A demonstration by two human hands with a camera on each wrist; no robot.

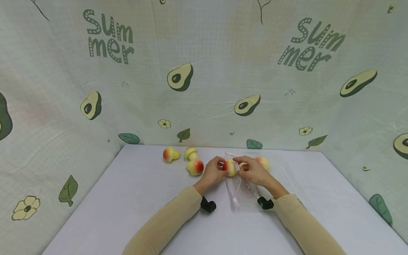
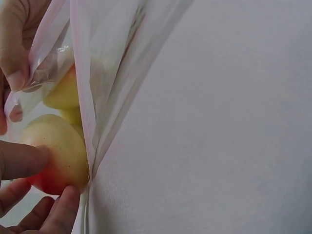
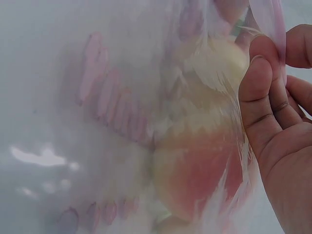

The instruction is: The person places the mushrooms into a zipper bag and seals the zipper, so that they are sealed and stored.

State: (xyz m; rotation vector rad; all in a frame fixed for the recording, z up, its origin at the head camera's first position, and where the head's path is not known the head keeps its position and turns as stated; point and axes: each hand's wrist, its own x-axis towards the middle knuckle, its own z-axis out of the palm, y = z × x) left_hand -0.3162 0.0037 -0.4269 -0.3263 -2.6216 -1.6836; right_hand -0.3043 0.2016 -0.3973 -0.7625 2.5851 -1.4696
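Observation:
My left hand (image 1: 214, 172) grips a red-and-yellow toy mushroom (image 1: 230, 168) at the mouth of a clear plastic zip bag (image 1: 237, 193). In the left wrist view, thumb and fingertips pinch the toy's rounded cap (image 2: 53, 146), part of which lies behind the bag's pink edge (image 2: 83, 73). My right hand (image 1: 253, 171) pinches that edge between thumb and fingers, and the mouth gapes. Through the cloudy plastic, the right wrist view shows another red-and-yellow toy mushroom (image 3: 200, 170) inside the bag, blurred by the film and its pink print.
Left of my hands, a toy mushroom (image 1: 171, 154) lies on its side near the back of the white table (image 1: 134, 198). Two more, a pale one (image 1: 191, 153) and a red-capped one (image 1: 195, 166), lie close together. A printed cloth (image 1: 210, 117) rises behind the table.

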